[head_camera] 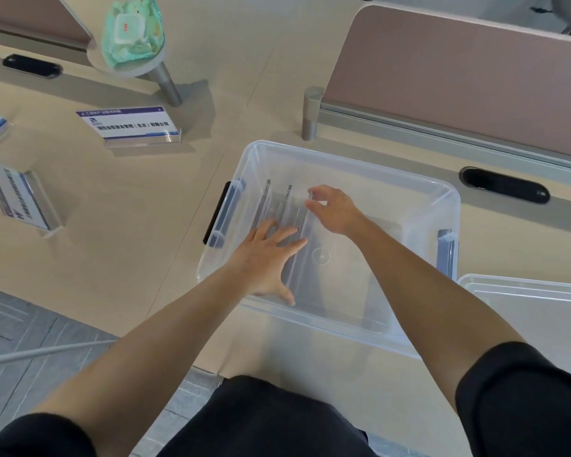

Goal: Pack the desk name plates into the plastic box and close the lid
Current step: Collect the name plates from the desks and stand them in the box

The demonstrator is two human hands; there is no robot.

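Inside the clear rectangular plastic box [360,168], by its left wall, three clear acrylic name plates [285,202] stand on edge, long axes running near wall to far wall. Your left hand [264,255] lies flat across them; your right hand [333,209] pinches the rightmost plate [305,222] at its far end.

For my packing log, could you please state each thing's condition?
plastic box: open
lid: off, on desk beside box
packed name plates: three, on edge in box
loose name plates: three, on desk
left hand: open, fingers on packed plates
right hand: at rightmost plate's end, grip unclear
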